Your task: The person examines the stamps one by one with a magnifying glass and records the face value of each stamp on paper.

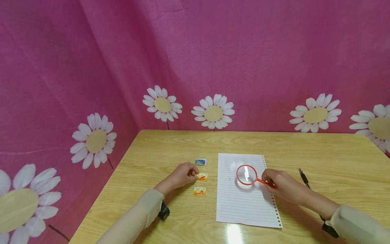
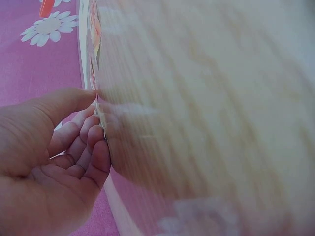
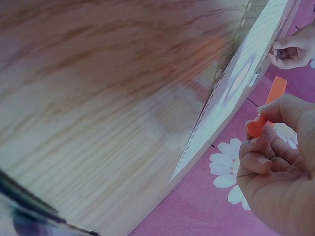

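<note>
In the head view my right hand (image 1: 281, 183) grips the orange handle of a magnifying glass (image 1: 257, 179), its round lens held over a lined sheet of paper (image 1: 240, 206). The right wrist view shows the handle end (image 3: 255, 128) between thumb and fingers. My left hand (image 1: 182, 176) is at the left edge of a yellow-and-red stamp (image 1: 202, 177), the middle of three in a column. Thumb and fingertips of this hand (image 2: 64, 142) pinch at its edge, low against the table. A blue stamp (image 1: 200, 162) lies above it and another yellow stamp (image 1: 199, 191) below.
A black pen (image 1: 304, 178) lies right of the paper, partly behind the right forearm. Small handwriting (image 1: 228, 179) shows on the sheet's left side. The wooden table (image 1: 170, 145) meets a pink flowered cloth (image 1: 259, 67) at the back and left.
</note>
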Tool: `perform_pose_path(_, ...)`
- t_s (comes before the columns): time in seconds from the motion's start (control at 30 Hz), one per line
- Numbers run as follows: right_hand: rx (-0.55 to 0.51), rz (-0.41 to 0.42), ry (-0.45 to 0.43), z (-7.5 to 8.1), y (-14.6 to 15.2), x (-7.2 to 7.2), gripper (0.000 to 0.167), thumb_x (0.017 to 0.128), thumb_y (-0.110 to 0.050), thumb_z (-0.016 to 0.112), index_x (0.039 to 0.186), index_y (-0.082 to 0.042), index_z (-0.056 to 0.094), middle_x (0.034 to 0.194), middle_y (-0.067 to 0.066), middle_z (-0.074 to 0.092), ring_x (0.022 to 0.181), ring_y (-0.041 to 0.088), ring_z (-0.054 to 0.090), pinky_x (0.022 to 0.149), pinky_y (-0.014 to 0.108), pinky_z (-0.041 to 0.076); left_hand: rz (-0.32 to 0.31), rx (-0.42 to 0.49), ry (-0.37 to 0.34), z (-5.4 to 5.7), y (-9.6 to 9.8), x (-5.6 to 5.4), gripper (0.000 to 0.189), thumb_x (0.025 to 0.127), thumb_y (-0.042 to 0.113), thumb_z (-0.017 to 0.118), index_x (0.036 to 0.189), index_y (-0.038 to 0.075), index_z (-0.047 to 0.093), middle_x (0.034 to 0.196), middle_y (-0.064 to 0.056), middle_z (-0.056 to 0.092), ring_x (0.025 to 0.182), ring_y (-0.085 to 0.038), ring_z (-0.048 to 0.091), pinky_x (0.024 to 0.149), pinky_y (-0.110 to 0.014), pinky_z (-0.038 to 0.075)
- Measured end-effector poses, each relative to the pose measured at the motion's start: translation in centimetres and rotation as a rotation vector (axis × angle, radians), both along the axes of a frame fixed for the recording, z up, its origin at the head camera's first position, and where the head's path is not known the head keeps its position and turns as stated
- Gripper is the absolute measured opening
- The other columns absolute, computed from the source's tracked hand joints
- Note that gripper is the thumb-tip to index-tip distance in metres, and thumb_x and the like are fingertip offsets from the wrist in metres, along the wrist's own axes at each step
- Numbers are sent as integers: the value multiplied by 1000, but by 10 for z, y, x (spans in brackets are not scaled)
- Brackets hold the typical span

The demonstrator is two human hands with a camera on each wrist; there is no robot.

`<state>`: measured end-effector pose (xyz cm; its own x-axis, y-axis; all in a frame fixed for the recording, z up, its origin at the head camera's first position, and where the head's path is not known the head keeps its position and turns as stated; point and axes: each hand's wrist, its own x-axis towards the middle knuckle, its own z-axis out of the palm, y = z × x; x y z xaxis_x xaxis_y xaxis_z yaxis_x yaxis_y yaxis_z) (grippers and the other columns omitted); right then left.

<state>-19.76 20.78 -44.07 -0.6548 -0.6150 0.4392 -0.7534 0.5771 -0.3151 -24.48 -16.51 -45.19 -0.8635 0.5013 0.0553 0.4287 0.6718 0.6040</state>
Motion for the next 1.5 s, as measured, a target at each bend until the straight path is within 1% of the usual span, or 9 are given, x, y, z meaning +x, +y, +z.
perform_pose_path(0.13,18,-20,-9,2,-5,-1,26,74,10,73,83,-10,59,72,-11,53,66,-6,42,54,16,40,1,-4,1,-1,0,-1,9,88,4,70,94,2,64,84,-7,57,76,-11,47,68,-17,39)
perform_pose_path(0.43,9,5,-6,2,-15,-2,25,74,11,71,81,-10,58,72,-11,51,67,-5,43,55,17,40,-2,-7,-1,-1,0,-1,8,87,4,70,93,3,64,84,-6,57,77,-10,47,68,-17,40)
perform_pose_path(0.57,13,10,-20,3,-19,-2,25,74,10,70,81,-10,58,72,-10,52,67,-4,43,55,17,41,-7,-7,6,-1,-1,-1,9,87,4,71,93,3,64,84,-7,57,77,-11,47,68,-17,40)
perform_pose_path(0.73,19,15,-38,2,-22,-5,25,73,11,70,82,-9,59,73,-9,53,67,-4,44,56,18,42,1,-10,-5,-2,0,-2,9,88,4,70,93,4,64,84,-6,56,76,-11,46,68,-18,39)
perform_pose_path(0.93,-27,56,36,-4,-25,-8,28,69,12,71,82,-9,57,70,-10,51,66,-5,42,54,15,39,15,-15,-25,-2,0,-2,8,89,5,70,94,5,64,85,-4,55,76,-10,45,68,-19,39)
perform_pose_path(1.0,-37,67,46,-5,-26,-9,28,69,12,70,82,-9,56,70,-9,51,66,-5,41,53,15,38,16,-17,-24,-1,0,-2,8,89,5,70,94,5,64,85,-4,55,76,-10,45,69,-18,39)
perform_pose_path(1.2,-29,67,26,-5,-31,-10,28,70,12,70,82,-8,56,70,-9,51,66,-5,41,53,15,38,2,-17,-5,-1,-1,-1,9,88,5,70,94,4,64,85,-6,56,77,-10,46,69,-19,40)
perform_pose_path(1.4,-9,70,-13,-1,-38,-11,26,73,11,70,84,-9,56,71,-9,51,67,-5,40,54,15,38,13,-18,-24,0,-1,-1,9,88,5,70,95,5,64,86,-5,56,77,-9,45,70,-18,40)
perform_pose_path(1.5,5,72,-13,0,-40,-11,27,73,11,71,84,-9,57,72,-9,52,67,-5,41,54,16,38,15,-22,-21,0,-1,-1,9,88,5,70,95,5,64,86,-4,56,77,-9,46,70,-19,40)
